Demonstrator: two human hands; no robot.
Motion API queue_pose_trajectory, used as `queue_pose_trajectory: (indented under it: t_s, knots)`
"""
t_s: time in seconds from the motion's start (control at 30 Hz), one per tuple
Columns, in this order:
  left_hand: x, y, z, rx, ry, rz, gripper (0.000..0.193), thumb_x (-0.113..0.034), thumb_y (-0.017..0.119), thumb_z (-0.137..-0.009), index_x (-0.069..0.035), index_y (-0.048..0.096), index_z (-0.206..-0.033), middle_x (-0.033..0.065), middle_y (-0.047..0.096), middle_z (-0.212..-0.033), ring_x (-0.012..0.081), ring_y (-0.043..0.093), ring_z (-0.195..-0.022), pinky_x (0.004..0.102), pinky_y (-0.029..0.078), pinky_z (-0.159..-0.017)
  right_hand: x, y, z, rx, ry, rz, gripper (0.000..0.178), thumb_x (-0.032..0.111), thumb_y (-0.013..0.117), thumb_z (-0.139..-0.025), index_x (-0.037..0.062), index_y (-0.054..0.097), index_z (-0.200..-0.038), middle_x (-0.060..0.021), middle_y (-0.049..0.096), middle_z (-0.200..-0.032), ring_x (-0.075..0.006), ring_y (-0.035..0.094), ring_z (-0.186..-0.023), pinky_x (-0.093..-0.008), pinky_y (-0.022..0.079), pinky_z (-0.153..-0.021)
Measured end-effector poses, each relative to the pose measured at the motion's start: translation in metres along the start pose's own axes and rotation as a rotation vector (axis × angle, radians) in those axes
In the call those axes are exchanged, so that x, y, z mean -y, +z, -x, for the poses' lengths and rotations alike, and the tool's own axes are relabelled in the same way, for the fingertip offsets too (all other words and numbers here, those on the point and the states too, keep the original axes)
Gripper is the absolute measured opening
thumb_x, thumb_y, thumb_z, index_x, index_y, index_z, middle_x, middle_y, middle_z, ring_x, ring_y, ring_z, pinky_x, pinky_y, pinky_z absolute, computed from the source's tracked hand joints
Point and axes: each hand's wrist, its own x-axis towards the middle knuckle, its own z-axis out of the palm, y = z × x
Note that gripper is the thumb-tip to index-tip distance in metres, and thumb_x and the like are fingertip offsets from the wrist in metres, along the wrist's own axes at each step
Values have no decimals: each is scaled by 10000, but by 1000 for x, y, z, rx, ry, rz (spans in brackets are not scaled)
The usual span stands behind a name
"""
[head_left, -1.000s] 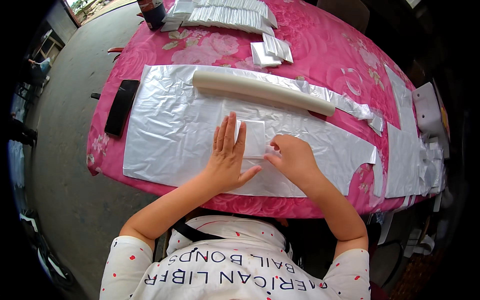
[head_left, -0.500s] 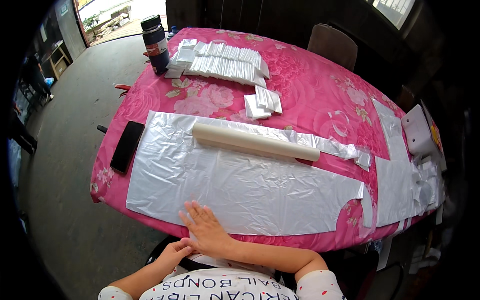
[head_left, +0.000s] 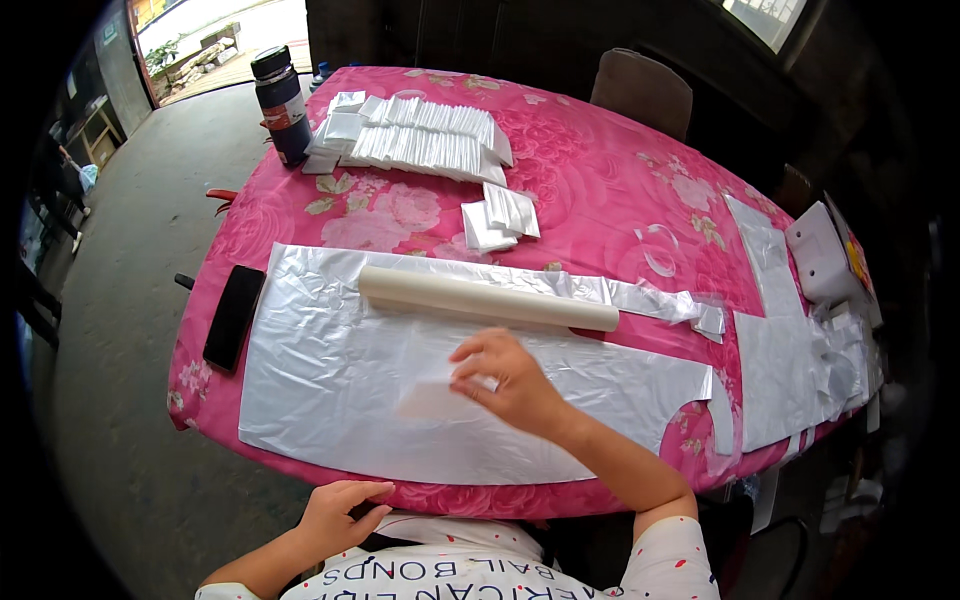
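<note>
A white plastic apron (head_left: 330,400) lies spread along the near side of the table, with a curved cutout at its right end. Across its upper part rests a long cream tube (head_left: 490,298). My right hand (head_left: 510,385) is over the middle of the apron, thumb and fingers pinched on a thin whitish piece (head_left: 428,402), smeared by motion. Its exact kind cannot be made out. By the table's near edge is my left hand (head_left: 342,512), holding nothing visible, thumb and forefinger apart.
Folded white plastic packets (head_left: 430,140) sit in rows at the back left, with a smaller pile (head_left: 500,218) nearer. A dark bottle (head_left: 283,105) and a black phone (head_left: 234,318) stand and lie leftward. More plastic sheets (head_left: 775,380) and a white box (head_left: 825,255) occupy the right.
My right hand has lifted off the apron's near edge and moved up and right with the thin piece. My left hand, formerly against it, is now apart from it. The view has shifted slightly.
</note>
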Motion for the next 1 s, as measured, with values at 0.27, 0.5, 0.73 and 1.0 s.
queue_pose_trajectory:
  t_s: [0.27,0.5,0.73,1.0]
  knots:
    - [-7,5,-6,141,-59,120,226,-64,655,-765,-51,649,-990,80,671,-864,206,647,-765,280,515,-686,-179,-103,-105,-641,518,-178,264,235,650,-818,3,645,-946,-62,654,-812,-125,589,-733,-272,452,-656]
    - [-2,2,-2,111,-87,113,234,-65,653,-765,-55,646,-999,86,669,-866,220,645,-765,292,513,-672,-156,-81,-117,-501,703,587,347,275,667,-759,29,635,-1002,-142,642,-908,-252,610,-807,-337,465,-748]
    - [9,7,-8,133,16,73,223,-140,619,-811,-75,639,-1024,86,658,-846,231,628,-729,308,505,-648,-102,-96,-31,-222,328,413,349,251,656,-768,-12,627,-995,-177,621,-995,-309,577,-947,-378,432,-852]
    - [4,33,-36,255,263,-48,280,-200,557,-858,-96,575,-1117,114,633,-962,280,601,-846,365,489,-743,-48,-99,93,-16,312,659,554,170,741,-634,4,563,-1132,-133,570,-922,-313,510,-901,-388,410,-803]
